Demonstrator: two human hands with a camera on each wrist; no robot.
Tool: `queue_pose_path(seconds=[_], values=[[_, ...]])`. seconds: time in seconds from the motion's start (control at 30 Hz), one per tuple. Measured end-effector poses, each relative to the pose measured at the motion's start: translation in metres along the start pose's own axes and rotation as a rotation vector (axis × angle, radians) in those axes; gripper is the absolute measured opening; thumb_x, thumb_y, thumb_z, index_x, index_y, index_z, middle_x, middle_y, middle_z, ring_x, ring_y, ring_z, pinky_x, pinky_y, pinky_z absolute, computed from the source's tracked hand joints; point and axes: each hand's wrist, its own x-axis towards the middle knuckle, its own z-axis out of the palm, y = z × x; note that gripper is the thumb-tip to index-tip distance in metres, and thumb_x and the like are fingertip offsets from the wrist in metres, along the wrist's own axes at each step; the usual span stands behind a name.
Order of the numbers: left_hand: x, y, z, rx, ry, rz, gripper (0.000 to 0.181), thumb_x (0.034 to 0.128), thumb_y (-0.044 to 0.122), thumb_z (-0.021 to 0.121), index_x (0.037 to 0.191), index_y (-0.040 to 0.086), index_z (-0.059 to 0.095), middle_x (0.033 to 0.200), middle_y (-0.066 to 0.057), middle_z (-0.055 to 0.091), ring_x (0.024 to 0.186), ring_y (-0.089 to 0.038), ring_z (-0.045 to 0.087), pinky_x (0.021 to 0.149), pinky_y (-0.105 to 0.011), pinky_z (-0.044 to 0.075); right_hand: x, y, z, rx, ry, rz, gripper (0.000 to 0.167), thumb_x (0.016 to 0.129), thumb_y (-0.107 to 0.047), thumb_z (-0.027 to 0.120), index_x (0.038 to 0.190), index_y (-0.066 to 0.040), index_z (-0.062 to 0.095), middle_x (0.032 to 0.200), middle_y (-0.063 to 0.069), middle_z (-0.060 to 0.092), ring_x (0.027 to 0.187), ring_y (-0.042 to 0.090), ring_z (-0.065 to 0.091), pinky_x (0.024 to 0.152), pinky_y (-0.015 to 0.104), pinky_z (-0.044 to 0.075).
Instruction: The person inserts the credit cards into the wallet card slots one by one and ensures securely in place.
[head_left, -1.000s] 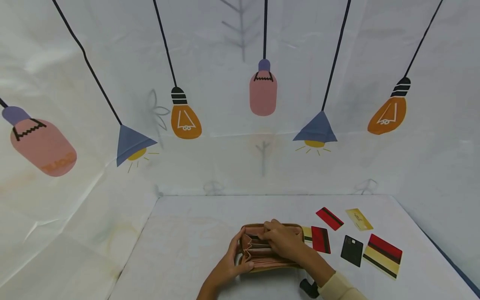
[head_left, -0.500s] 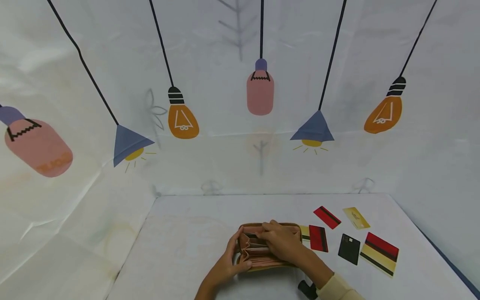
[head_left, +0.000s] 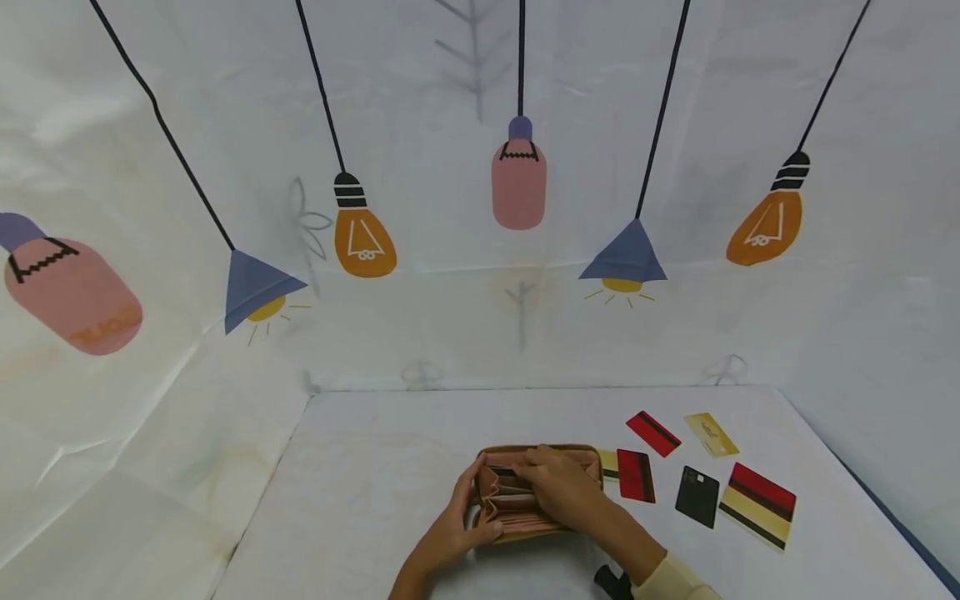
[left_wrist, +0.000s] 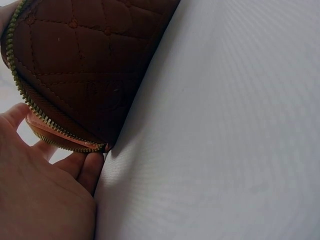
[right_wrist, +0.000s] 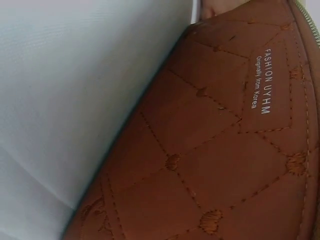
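An unzipped brown wallet [head_left: 525, 528] stands on the white table with its pink compartments facing up. My left hand [head_left: 448, 535] grips its left end, thumb at the near side and fingers at the far side. In the left wrist view, that hand [left_wrist: 42, 185] holds the zippered corner of the quilted wallet [left_wrist: 85, 60]. My right hand [head_left: 567, 492] reaches into the compartments from above, its fingers pinching a dark-striped bank card [head_left: 503, 472] in the far section. Most of this card is hidden. The right wrist view shows the wallet's stitched outer side [right_wrist: 200, 145].
Right of the wallet lie a red card [head_left: 636, 477], another red card [head_left: 654, 433], a gold card [head_left: 712, 435], a black card [head_left: 697, 497] and a red-and-yellow striped pair [head_left: 759, 507]. A black object [head_left: 612, 582] is by the right wrist. Printed walls [head_left: 450, 333] enclose the table.
The right hand's raised knuckle has sunk slightly toward the wallet. The left hand keeps its grip. The whole head view has shifted a little.
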Motion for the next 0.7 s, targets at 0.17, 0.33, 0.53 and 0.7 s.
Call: queue_pose_path(seconds=[0.17, 0.33, 0.53, 0.7], values=[[0.0, 0.001, 0.0, 0.002, 0.006, -0.006, 0.092, 0.0968, 0.017, 0.065, 0.161, 0.036, 0.002, 0.167, -0.009, 0.013, 0.148, -0.035, 0.029, 0.114, -0.062, 0.024, -0.002, 0.002, 0.004, 0.015, 0.056, 0.0, 0.026, 0.093, -0.007, 0.069, 0.117, -0.014, 0.076, 0.093, 0.0, 0.07, 0.087, 0.015, 0.067, 0.073, 0.026, 0.056], [0.0, 0.001, 0.0, 0.017, 0.005, 0.011, 0.093, 0.0965, 0.016, 0.065, 0.161, 0.033, 0.001, 0.167, -0.011, 0.011, 0.146, -0.037, 0.032, 0.114, -0.059, 0.026, -0.007, 0.003, 0.003, 0.119, 0.119, 0.042, 0.031, 0.093, -0.005, 0.067, 0.12, -0.018, 0.074, 0.105, 0.001, 0.075, 0.097, 0.018, 0.07, 0.079, 0.034, 0.058], [0.0, -0.001, -0.001, 0.019, -0.004, 0.056, 0.093, 0.0964, 0.012, 0.064, 0.162, 0.024, -0.001, 0.166, -0.018, 0.001, 0.147, -0.044, 0.025, 0.117, -0.036, 0.03, -0.019, 0.004, -0.008, 0.208, 0.071, 0.055, 0.029, 0.094, -0.005, 0.066, 0.122, -0.009, 0.074, 0.122, 0.004, 0.072, 0.111, 0.022, 0.069, 0.088, 0.04, 0.057], [0.001, -0.001, -0.001, 0.016, -0.008, 0.035, 0.093, 0.0968, 0.012, 0.064, 0.162, 0.027, -0.002, 0.167, -0.013, -0.003, 0.148, -0.041, 0.023, 0.119, -0.04, 0.027, -0.036, 0.009, -0.018, 0.251, 0.044, 0.108, 0.033, 0.093, -0.007, 0.068, 0.126, -0.007, 0.07, 0.127, 0.004, 0.068, 0.117, 0.02, 0.065, 0.09, 0.039, 0.057]])
